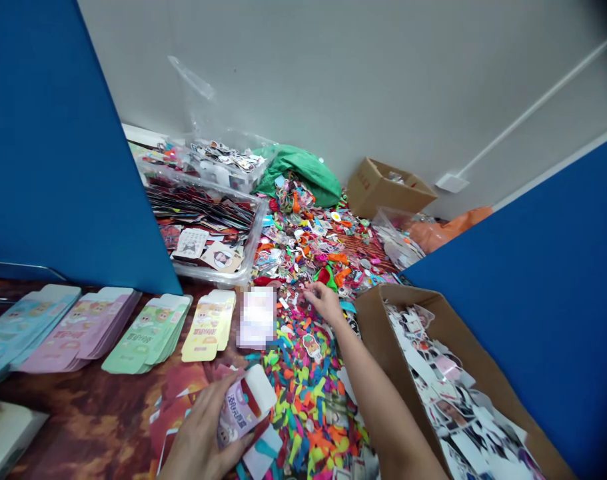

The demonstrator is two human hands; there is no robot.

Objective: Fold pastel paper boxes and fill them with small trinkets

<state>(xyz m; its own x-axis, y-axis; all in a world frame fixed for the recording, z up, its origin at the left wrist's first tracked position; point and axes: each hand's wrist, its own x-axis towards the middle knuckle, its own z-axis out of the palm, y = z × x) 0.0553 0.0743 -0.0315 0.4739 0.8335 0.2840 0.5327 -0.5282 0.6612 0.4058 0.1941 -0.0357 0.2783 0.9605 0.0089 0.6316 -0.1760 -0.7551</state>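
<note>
Head view: the left hand (203, 420) grips a small purple box (239, 412), its flap raised and its top open, low over the table (93, 413) just left of a spread of limp, bright balloons (303, 407). The right hand (327, 304) reaches forward over the heap of trinkets (303, 250), thumb and fingertips close together — I cannot tell whether anything sits between them. Green cartons (146, 333) and yellow cartons (210, 325) lie flat in stacks before the blue partition (68, 147). Beyond stands a clear bin (256, 247) of cards; a cardboard box (383, 340) of cut-outs flanks the right forearm.
</note>
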